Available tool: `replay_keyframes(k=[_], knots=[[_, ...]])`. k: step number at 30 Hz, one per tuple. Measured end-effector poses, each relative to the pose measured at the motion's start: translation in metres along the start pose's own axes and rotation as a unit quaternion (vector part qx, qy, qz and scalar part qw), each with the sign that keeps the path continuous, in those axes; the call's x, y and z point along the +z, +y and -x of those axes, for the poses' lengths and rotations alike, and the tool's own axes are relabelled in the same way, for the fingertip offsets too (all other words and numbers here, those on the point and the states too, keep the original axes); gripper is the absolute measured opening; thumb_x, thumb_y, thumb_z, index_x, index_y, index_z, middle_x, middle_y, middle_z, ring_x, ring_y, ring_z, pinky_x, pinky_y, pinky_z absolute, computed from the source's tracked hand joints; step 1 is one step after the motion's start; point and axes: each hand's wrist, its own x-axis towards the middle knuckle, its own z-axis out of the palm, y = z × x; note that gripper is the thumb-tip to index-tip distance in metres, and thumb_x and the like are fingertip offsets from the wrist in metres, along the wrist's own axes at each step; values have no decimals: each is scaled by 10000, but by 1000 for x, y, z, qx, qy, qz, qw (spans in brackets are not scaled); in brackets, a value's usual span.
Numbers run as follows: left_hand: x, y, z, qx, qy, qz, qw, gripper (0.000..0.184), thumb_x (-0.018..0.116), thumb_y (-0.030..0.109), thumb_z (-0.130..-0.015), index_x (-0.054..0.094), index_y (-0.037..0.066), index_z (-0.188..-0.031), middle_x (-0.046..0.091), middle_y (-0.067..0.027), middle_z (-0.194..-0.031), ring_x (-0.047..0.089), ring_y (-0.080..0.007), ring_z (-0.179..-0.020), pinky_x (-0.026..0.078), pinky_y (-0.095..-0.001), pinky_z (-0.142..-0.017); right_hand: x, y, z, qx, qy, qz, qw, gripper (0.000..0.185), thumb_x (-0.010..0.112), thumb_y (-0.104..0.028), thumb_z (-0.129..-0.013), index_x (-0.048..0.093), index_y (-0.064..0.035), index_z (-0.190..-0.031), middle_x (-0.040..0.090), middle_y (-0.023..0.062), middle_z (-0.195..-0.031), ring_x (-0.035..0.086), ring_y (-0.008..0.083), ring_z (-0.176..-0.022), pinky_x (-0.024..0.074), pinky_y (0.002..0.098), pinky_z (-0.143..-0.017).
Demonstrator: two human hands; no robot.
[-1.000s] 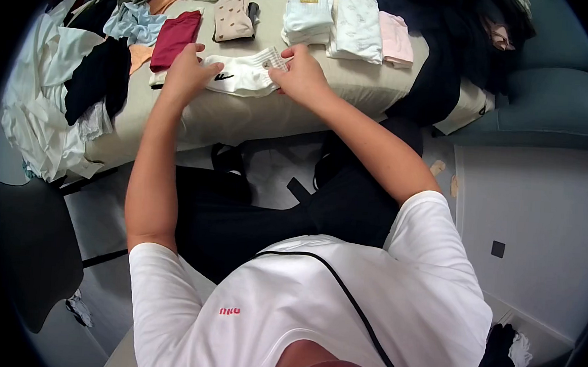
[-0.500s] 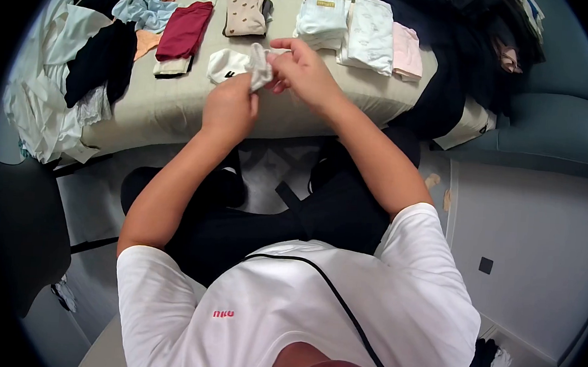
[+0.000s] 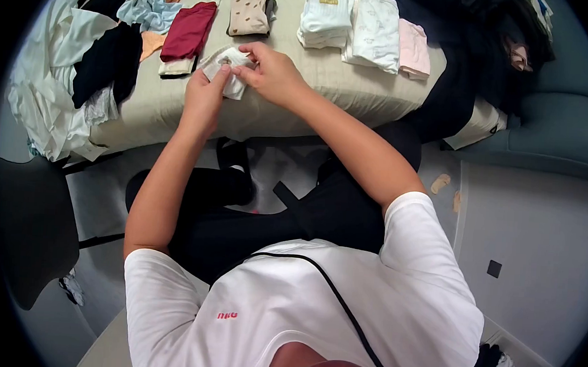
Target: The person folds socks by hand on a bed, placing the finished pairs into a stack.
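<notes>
A small white sock (image 3: 233, 89), folded into a compact bundle, is held between both hands just above the front part of the cream-covered surface (image 3: 264, 114). My left hand (image 3: 206, 97) grips its left side, with the thumb pressed on top near a small dark mark. From the right, my right hand (image 3: 272, 73) pinches the upper right part with thumb and fingers. Close behind lie a folded dark red garment (image 3: 189, 31) and a folded beige patterned garment (image 3: 248, 12).
Folded white clothes (image 3: 374, 30) and a folded pink garment (image 3: 414, 48) lie to the right, beside dark cloth (image 3: 441, 91). Loose white clothes (image 3: 43, 94) and a black garment (image 3: 106, 68) are heaped at the left. A dark chair (image 3: 35, 228) stands at lower left.
Both hands have moved slightly left with the white sock. Its stretched-out cuff is now tucked into a flatter, squarer bundle, and the black lettering no longer shows.
</notes>
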Motion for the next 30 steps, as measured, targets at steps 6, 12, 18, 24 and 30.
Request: replay_keyframes(k=[6, 12, 18, 24, 30], knots=[[-10, -7, -7, 27, -7, -125, 992, 326, 698, 216, -1031, 624, -4, -1259, 729, -73, -1081, 723, -141, -911, 580, -312, -718, 0, 3, -9, 23, -13, 78, 997, 526, 782, -362, -927, 662, -6, -1295, 760, 217, -1128, 751, 323, -1060, 579, 432, -896], [-15, 7, -15, 93, 63, -485, 867, 504, 767, 315, -936, 630, -91, -1203, 732, -271, -987, 731, -403, -927, 571, -447, -823, 1, -8, -8, 40, -26, 169, 985, 483, 788, -372, -904, 680, -31, -1229, 772, 192, -1115, 740, 359, -1057, 576, 451, -905], [-23, 19, -14, 187, 41, -600, 777, 546, 783, 368, -892, 657, -81, -1177, 727, -298, -1017, 707, -461, -958, 550, -491, -856, 5, -14, -2, 48, -16, 202, 978, 480, 794, -364, -899, 681, -24, -1219, 725, 185, -1168, 719, 378, -1068, 572, 461, -913], [-25, 36, -24, 91, -66, -499, 859, 325, 750, 169, -930, 636, -28, -1162, 713, -135, -987, 697, -187, -943, 542, -337, -828, 7, -11, -1, -4, 4, 224, 975, 536, 814, -364, -879, 647, 14, -1221, 654, 208, -1187, 707, 402, -1035, 578, 484, -904], [-8, 51, -19, 106, -205, -155, 961, 388, 603, -13, -994, 542, 22, -1376, 680, -47, -1209, 652, -124, -1090, 500, -280, -966, -18, -22, 8, 20, 47, -11, 999, 633, 831, -396, -871, 585, 38, -1260, 708, 221, -997, 714, 373, -905, 571, 441, -823]])
